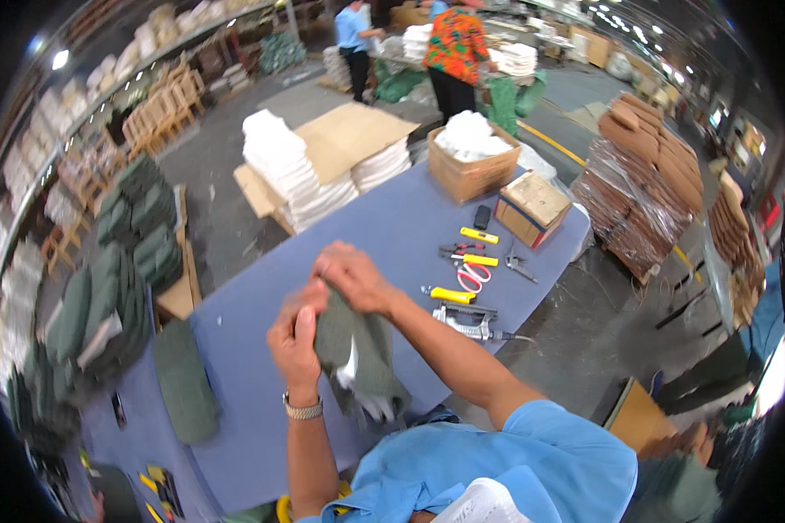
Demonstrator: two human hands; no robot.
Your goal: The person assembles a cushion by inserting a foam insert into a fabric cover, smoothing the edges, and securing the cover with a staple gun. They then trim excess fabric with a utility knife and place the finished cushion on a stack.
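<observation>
Both hands, left (295, 336) and right (351, 277), have fingers clamped on a green cover (362, 353) over the counter (392, 231).

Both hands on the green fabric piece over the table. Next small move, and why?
Probably lower the green fabric piece flat onto the blue table. Left hand and right hand pinch its top, the rest hangs bunched, and a like piece lies flat nearby.

Left hand (295, 336) and right hand (351, 275) gripping green cloth (364, 353) over blue table (392, 222), tools (471, 270) nearby
</observation>
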